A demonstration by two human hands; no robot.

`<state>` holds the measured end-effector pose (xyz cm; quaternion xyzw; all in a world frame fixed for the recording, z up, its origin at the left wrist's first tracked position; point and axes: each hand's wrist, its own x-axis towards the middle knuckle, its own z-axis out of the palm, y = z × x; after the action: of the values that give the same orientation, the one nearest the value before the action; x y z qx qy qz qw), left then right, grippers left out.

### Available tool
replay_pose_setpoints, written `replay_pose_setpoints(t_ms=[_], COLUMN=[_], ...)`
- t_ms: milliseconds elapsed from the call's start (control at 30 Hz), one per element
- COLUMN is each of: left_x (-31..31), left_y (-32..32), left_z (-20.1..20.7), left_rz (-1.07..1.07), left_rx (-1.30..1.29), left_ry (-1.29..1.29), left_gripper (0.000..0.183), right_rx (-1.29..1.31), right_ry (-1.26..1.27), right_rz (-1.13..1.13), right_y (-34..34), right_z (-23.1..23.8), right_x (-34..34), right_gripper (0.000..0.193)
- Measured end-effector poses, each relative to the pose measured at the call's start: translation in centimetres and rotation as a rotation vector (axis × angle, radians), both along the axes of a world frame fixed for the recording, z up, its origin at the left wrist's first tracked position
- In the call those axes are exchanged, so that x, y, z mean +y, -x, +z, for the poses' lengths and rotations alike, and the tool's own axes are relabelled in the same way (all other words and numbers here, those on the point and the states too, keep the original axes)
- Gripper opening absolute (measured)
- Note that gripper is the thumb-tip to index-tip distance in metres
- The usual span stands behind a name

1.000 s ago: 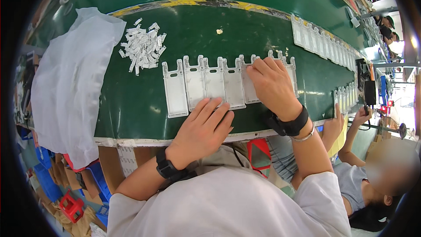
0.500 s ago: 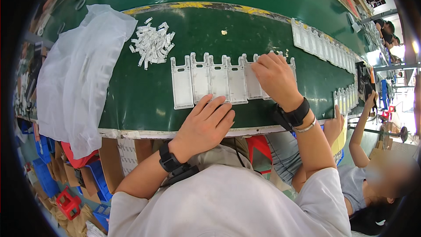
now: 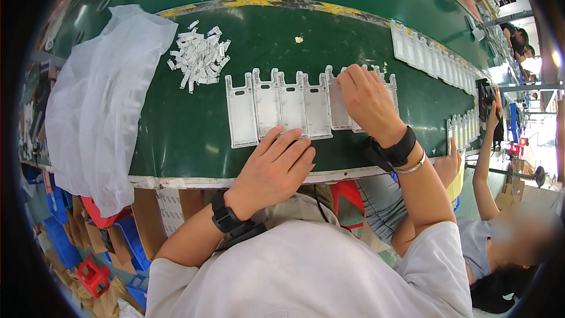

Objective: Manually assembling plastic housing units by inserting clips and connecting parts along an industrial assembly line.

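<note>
A row of white translucent plastic trays (image 3: pixel 241 115), long and shallow with pronged far ends, lies side by side on the green table. My left hand (image 3: pixel 276 165) rests with spread fingers over the near ends of the middle trays. Over the far part of the row's right side, my right hand (image 3: pixel 368 103) has its fingers drawn together in a pinch. Whatever is between those fingertips is hidden. Part of the right-hand trays is covered by this hand. Beyond the row to the left sits a pile of small white plastic pieces (image 3: pixel 200 58).
A white plastic bag (image 3: pixel 100 106) covers the table's left side. More tray rows stand at the far right (image 3: pixel 432 58) and near a co-worker's hand (image 3: pixel 448 166). A yellow-black tape strip (image 3: pixel 253 2) crosses behind. Tiny crumbs (image 3: pixel 385 68) lie beyond the row.
My right hand has shifted slightly away from me at the far end of the trays, still pinched. My left hand stays in place. The whole view has moved a little.
</note>
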<state>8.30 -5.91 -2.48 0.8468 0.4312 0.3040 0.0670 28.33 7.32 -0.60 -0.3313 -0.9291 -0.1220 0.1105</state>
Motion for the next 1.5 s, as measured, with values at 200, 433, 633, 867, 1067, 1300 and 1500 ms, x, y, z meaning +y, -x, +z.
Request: replay_pose_setpoints(t_ms=[200, 433, 633, 867, 1067, 1300, 1500], left_x=[0.4, 2.7, 3.3, 3.1, 3.1, 3.3, 3.2], left_y=[-1.3, -5.5, -5.3, -5.3, -5.2, -5.2, -4.9], left_z=[1.4, 0.5, 0.0, 0.1, 0.0, 0.1, 0.1], left_rz=[-0.003, 0.004, -0.029, -0.023, -0.022, -0.025, -0.018], left_rx=[0.08, 0.194, 0.139, 0.133, 0.141, 0.134, 0.148], left_ry=[0.004, 0.039, 0.092, 0.098, 0.113, 0.118, 0.1], left_gripper=[0.038, 0.056, 0.058, 0.058, 0.06, 0.06, 0.06], right_rx=[-0.073, -0.106, -0.274, 0.056, -0.052, -0.09, 0.093], right_ry=[0.016, -0.03, -0.134, 0.178, 0.054, 0.026, 0.285], right_rz=[0.019, 0.05, 0.009, 0.033, 0.073, 0.08, 0.049], right_y=[0.1, 0.3, 1.0, -0.4, -0.1, -0.3, -0.5], right_z=[0.4, 0.5, 1.7, 0.3, 0.6, 0.8, 0.6], right_x=[-0.1, 0.0, -0.3, 0.8, 0.4, 0.4, 0.2], right_gripper=[0.007, 0.008, 0.008, 0.012, 0.009, 0.007, 0.016])
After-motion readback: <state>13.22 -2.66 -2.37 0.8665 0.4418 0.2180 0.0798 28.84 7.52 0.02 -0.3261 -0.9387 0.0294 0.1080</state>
